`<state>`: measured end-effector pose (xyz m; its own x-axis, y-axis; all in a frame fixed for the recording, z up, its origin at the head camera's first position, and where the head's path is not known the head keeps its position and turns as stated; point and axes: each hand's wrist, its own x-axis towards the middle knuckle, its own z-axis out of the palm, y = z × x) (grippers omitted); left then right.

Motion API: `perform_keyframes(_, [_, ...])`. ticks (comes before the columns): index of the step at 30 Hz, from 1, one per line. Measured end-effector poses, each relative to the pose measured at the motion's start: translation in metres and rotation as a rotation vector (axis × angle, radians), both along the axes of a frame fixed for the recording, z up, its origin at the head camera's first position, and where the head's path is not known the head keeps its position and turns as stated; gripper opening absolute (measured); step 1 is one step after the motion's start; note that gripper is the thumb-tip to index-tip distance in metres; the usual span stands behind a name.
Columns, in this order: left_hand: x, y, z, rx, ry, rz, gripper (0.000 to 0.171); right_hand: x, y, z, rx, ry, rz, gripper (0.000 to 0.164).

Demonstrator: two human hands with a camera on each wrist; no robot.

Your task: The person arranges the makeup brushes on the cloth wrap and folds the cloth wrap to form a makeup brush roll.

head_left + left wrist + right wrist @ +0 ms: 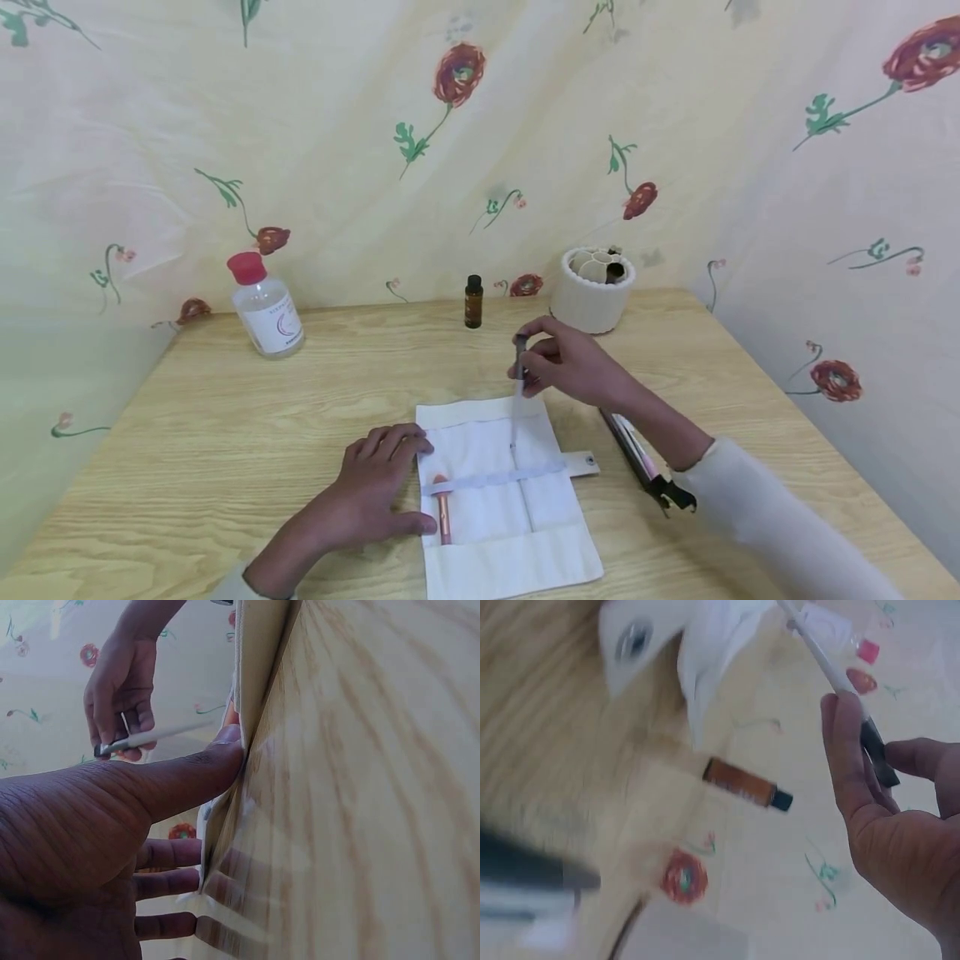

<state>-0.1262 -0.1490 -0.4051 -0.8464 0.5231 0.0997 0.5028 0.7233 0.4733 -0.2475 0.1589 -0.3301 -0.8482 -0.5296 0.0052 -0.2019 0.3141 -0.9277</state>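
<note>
A white cloth roll-up pouch [487, 508] lies unfolded on the table, with a translucent band across its middle. At its left edge rests my left hand [375, 492], fingers spread, thumb on the lower part of the edge; the left wrist view shows the thumb [217, 757] against the cloth. A copper-pink tool [444, 517] sits under the band near that thumb. Over the pouch's upper right, my right hand [562, 358] pinches the dark end of a slim white stick [821, 656], which points down toward the cloth. Below its tip, a thin grey line runs down the pouch.
Right of the pouch lies a dark, long case [633, 454] with slim items, partly under the right forearm. Toward the wall stand a red-capped clear bottle [270, 321], a small brown bottle [473, 304] and a white ribbed holder [588, 296]. A snap tab [581, 463] sticks out from the pouch.
</note>
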Motion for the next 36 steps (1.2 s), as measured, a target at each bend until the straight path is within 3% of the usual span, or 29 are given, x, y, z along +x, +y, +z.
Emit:
perform_keyframes(4, [-0.001,0.0,-0.001,-0.01,0.013,0.006,0.08,0.004,-0.022,-0.01,-0.077,-0.043,0.019,0.031])
perform_keyframes(9, [-0.002,0.0,-0.003,-0.017,0.023,0.006,0.081,0.009,-0.041,-0.025,-0.085,-0.092,0.064,0.032])
perform_keyframes(16, [-0.002,0.0,-0.003,-0.033,0.009,0.008,0.082,0.017,-0.049,-0.043,0.042,-0.134,0.136,0.03])
perform_keyframes(18, [-0.002,-0.001,-0.003,-0.037,-0.001,0.015,0.082,0.019,-0.049,-0.047,0.127,-0.091,0.174,0.026])
perform_keyframes(22, [-0.001,-0.001,-0.003,-0.033,-0.015,0.02,0.082,0.024,-0.049,-0.054,0.333,0.079,0.295,0.016])
perform_keyframes(27, [-0.002,-0.001,-0.002,-0.026,-0.026,0.018,0.082,0.033,-0.047,-0.05,0.454,0.255,0.407,0.018])
perform_keyframes(31, [-0.001,-0.001,-0.003,-0.032,-0.027,0.023,0.081,0.034,-0.038,-0.035,0.511,0.352,0.35,0.028])
perform_keyframes(36, [-0.001,-0.001,-0.003,-0.004,-0.035,0.008,0.081,0.025,-0.007,-0.01,0.6,0.42,0.179,0.02])
